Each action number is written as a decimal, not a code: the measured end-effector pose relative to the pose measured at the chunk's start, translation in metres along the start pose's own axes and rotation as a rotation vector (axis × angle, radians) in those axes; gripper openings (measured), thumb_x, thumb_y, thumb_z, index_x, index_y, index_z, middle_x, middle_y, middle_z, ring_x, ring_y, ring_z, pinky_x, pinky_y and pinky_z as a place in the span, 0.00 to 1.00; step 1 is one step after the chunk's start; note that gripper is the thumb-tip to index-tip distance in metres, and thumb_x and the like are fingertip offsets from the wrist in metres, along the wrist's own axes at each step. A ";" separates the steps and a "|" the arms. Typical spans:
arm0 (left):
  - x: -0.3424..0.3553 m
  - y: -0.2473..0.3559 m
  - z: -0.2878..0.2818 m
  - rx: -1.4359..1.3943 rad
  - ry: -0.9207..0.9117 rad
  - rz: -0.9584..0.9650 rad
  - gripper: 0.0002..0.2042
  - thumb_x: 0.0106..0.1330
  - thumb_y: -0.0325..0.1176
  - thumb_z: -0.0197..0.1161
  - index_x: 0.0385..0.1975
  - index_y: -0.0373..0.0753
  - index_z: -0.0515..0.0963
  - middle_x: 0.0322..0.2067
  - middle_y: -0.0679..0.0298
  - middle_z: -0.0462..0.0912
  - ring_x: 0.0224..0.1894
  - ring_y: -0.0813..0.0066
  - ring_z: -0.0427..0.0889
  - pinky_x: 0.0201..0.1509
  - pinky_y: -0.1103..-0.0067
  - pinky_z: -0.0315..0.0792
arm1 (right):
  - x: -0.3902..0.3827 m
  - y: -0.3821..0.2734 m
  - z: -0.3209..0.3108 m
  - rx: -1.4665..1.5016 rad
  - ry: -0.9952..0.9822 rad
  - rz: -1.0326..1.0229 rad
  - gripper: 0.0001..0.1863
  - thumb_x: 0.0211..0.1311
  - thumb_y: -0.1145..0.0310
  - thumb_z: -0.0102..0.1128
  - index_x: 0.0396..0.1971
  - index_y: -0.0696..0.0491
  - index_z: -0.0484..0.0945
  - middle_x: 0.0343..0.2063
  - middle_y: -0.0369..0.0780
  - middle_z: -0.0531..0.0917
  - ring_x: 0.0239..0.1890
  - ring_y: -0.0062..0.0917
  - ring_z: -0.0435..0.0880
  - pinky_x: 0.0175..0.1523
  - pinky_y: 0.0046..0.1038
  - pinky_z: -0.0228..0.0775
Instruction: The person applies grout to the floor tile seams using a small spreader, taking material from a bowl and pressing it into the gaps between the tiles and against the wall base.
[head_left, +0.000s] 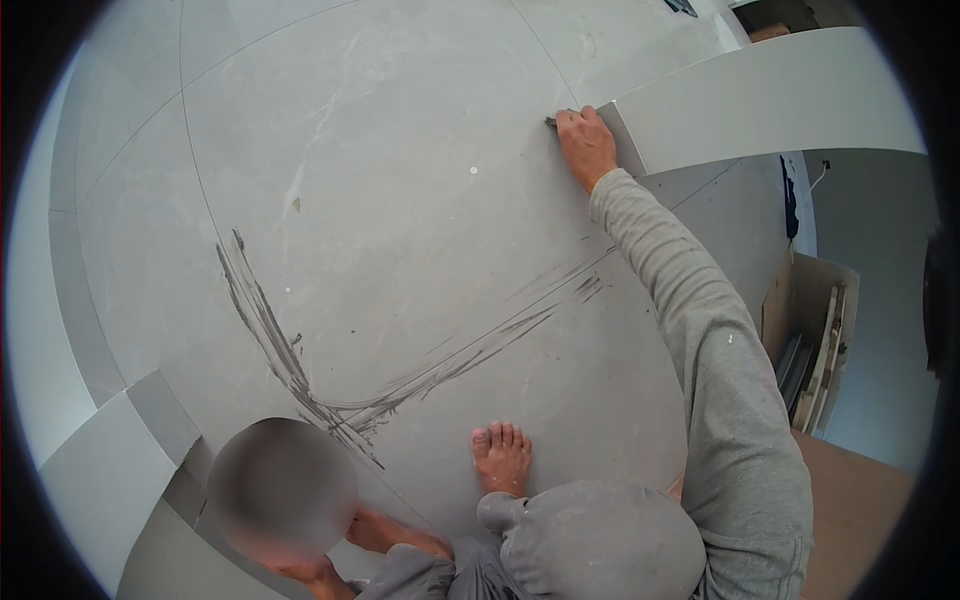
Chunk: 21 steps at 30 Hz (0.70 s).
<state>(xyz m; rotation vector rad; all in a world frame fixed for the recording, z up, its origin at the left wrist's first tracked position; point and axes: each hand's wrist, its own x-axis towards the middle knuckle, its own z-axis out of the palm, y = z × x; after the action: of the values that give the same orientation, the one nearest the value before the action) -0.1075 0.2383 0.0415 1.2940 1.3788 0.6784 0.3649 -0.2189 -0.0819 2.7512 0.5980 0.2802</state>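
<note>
My right hand [587,145] reaches far out over the grey tile floor [420,210]. Its fingers close on a small dark, flat-edged piece [550,121], mostly hidden under them, beside the base of a pale wall end [622,138]. At the lower left, my left hand [312,572] is closed at the lower edge of a round grey container [282,488]; a blur hides its contents. Dark grout smears [262,315] run along two joints and meet in a corner between the container and the middle of the floor.
My bare foot [503,458] stands on the tile near the smears. A low pale wall [760,100] juts in from the right. Farther right, an open box [815,330] holds long strips, with a brown board [850,500] below it. Another wall corner [110,450] stands at left.
</note>
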 end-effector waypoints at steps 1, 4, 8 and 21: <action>0.002 -0.006 -0.005 0.052 0.028 0.038 0.34 0.78 0.52 0.46 0.73 0.32 0.55 0.72 0.54 0.58 0.73 0.59 0.61 0.75 0.65 0.60 | -0.004 0.001 0.002 -0.052 -0.039 0.003 0.04 0.60 0.74 0.59 0.34 0.54 0.79 0.36 0.40 0.87 0.45 0.32 0.81 0.49 0.30 0.77; 0.004 -0.003 -0.006 0.041 0.006 0.009 0.34 0.77 0.52 0.46 0.73 0.32 0.56 0.71 0.53 0.59 0.71 0.59 0.63 0.74 0.65 0.61 | -0.020 -0.001 0.005 -0.117 -0.106 -0.005 0.04 0.62 0.73 0.58 0.35 0.54 0.79 0.36 0.40 0.86 0.45 0.31 0.81 0.49 0.29 0.76; -0.007 0.009 0.010 0.022 -0.004 0.000 0.36 0.77 0.54 0.46 0.72 0.28 0.55 0.71 0.46 0.58 0.71 0.54 0.62 0.74 0.63 0.61 | -0.048 -0.005 -0.003 -0.124 -0.192 0.015 0.04 0.62 0.72 0.58 0.36 0.54 0.78 0.35 0.40 0.86 0.45 0.31 0.81 0.50 0.28 0.76; 0.015 -0.015 -0.026 -0.014 -0.161 0.075 0.33 0.79 0.51 0.38 0.73 0.30 0.54 0.70 0.48 0.59 0.71 0.53 0.63 0.75 0.63 0.60 | -0.097 0.002 -0.060 0.299 -0.120 0.185 0.09 0.61 0.77 0.57 0.41 0.58 0.80 0.32 0.48 0.85 0.43 0.43 0.81 0.48 0.40 0.77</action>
<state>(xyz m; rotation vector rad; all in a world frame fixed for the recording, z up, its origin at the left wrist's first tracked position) -0.1346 0.2553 0.0298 1.3642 1.1988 0.6195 0.2637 -0.2471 -0.0375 3.0903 0.3797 0.0684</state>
